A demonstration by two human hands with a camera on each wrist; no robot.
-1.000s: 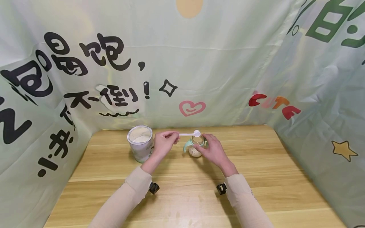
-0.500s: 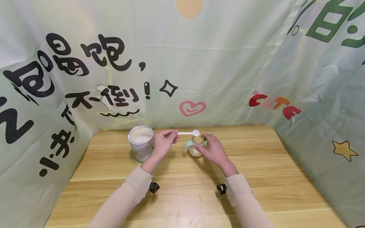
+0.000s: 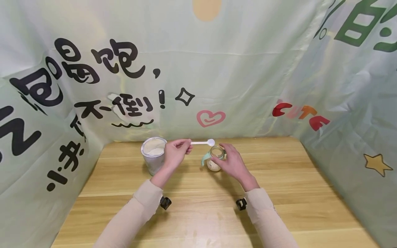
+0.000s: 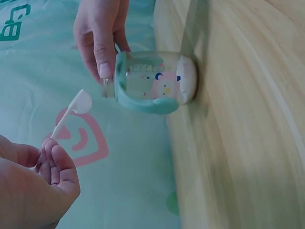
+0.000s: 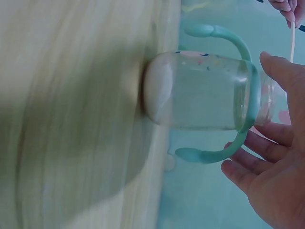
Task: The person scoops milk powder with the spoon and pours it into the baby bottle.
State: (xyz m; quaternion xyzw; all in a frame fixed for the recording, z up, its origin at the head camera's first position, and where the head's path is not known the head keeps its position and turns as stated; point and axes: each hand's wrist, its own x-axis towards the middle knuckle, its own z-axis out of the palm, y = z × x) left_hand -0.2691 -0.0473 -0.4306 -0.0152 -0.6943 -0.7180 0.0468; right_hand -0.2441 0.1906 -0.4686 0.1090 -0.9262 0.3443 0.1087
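Note:
My left hand [image 3: 175, 152] pinches the end of a white measuring scoop's [image 3: 211, 142] handle. The scoop is held level just behind and to the left of the mouth of a clear baby bottle [image 3: 214, 166]. In the left wrist view, the scoop's bowl [image 4: 83, 102] faces the camera side-on, apart from the bottle. Pale powder lies at the bottom of the bottle, which has mint-green handles [image 5: 252, 100] and a printed animal. My right hand [image 3: 233, 164] holds the bottle at its neck, thumb on one side and fingers on the other. The bottle stands upright on the table.
An open can [image 3: 152, 163] of pale powder stands left of my left hand, partly hidden by it. The wooden table [image 3: 198, 213] meets a printed fabric backdrop [image 3: 242, 86] at its back and sides. A small black device [image 3: 165, 203] is worn at each wrist.
My left hand has moved the scoop left and slightly up, from above the bottle's mouth to behind its left side. My right hand stays at the bottle's neck. The head view has shifted slightly.

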